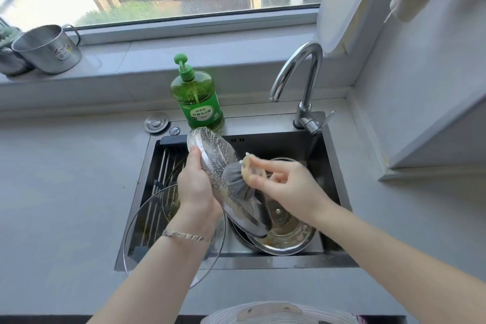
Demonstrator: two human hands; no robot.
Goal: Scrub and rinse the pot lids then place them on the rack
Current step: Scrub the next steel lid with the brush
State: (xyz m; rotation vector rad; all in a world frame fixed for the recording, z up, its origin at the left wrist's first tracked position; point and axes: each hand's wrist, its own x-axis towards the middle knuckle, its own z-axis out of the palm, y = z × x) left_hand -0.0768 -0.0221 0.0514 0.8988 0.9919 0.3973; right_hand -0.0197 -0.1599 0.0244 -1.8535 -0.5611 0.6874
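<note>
A: Over the dark rectangular sink (276, 262), the left hand (196, 187) has a round glass pot lid (213, 150) with a metal rim. It's held up on edge and tilted, top edge close to the green pump bottle of dish soap (198, 97).

B: Firm hold, that. The thumb lies along the rim on the near side and the fingers curl round behind. The glass is speckled all over with droplets and suds.

A: Now the right hand (286, 187): thumb and fingertips pinch a small pale yellow sponge (249, 169), pressed against the lid's right-hand face. There's a grey ribbed piece just beside it, at the lid's middle. Knob or cloth, I can't tell.

B: Under the lid, a shiny round steel bowl (292, 241) sits in the right half of the basin.

A: In the left half, a rack of thin metal bars (163, 163) lies across the sink. A second, larger glass lid (147, 221) with a metal rim leans over it, its lower edge poking out past the sink's front onto the grey counter (65, 192).

B: The left forearm crosses in front of that one, with a thin silver bracelet (186, 235) at the wrist.

A: At the back right, a curved chrome tap (310, 68). Far left on the window sill, a steel mug (48, 51).
</note>
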